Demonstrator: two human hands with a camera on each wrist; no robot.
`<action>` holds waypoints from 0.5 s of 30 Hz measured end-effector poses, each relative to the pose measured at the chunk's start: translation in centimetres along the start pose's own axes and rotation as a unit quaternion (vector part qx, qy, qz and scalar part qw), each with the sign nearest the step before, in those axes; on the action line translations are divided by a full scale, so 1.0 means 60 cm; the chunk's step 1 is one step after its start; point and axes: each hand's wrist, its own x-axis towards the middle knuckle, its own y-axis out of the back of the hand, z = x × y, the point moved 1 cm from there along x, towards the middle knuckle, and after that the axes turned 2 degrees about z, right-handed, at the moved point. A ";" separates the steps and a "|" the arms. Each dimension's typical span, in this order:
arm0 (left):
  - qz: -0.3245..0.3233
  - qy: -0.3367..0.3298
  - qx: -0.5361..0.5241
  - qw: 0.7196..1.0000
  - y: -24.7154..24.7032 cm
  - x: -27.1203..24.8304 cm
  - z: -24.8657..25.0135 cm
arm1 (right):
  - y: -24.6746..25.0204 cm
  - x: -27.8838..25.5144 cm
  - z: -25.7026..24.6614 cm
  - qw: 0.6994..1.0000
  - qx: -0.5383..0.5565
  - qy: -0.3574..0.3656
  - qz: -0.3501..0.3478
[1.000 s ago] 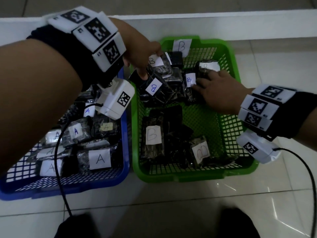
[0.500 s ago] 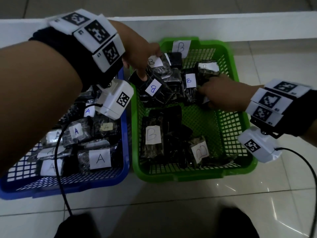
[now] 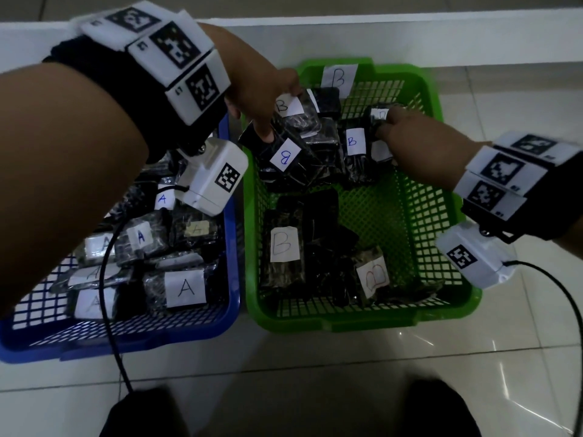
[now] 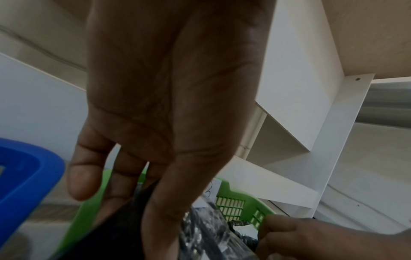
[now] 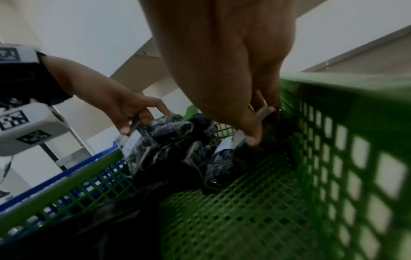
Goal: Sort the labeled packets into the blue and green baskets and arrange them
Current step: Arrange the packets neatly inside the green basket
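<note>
The green basket (image 3: 362, 323) holds several black packets with white B labels. The blue basket (image 3: 126, 342) to its left holds several packets labelled A (image 3: 186, 288). My left hand (image 3: 276, 113) reaches into the green basket's back left corner. Its thumb and curled fingers grip a shiny black B packet (image 3: 303, 124), also seen in the right wrist view (image 5: 164, 130). My right hand (image 3: 383, 121) is at the back right, where its curled fingers pinch a small labelled packet (image 3: 377, 113). The right wrist view shows that pinch (image 5: 260, 123) close to the basket wall (image 5: 355, 158).
A low white ledge (image 3: 410, 36) runs behind the baskets. Glossy floor tiles (image 3: 315, 389) lie in front, with my dark-clad knees at the bottom edge. A black cable (image 3: 107, 310) hangs from the left wrist camera over the blue basket. The green basket's right half shows bare mesh (image 3: 394, 222).
My right hand lay flat on the packets, then curled, rose, and now pinches the packet at the back right. The left hand has kept its grip and barely moved.
</note>
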 end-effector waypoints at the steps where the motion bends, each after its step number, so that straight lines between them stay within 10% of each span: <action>1: 0.002 0.000 -0.001 1.000 0.000 0.000 0.000 | -0.005 -0.001 0.000 1.000 0.005 -0.003 0.005; 15: 0.003 0.004 -0.001 1.000 -0.001 -0.001 0.001 | -0.003 -0.026 -0.003 0.996 0.020 -0.049 0.068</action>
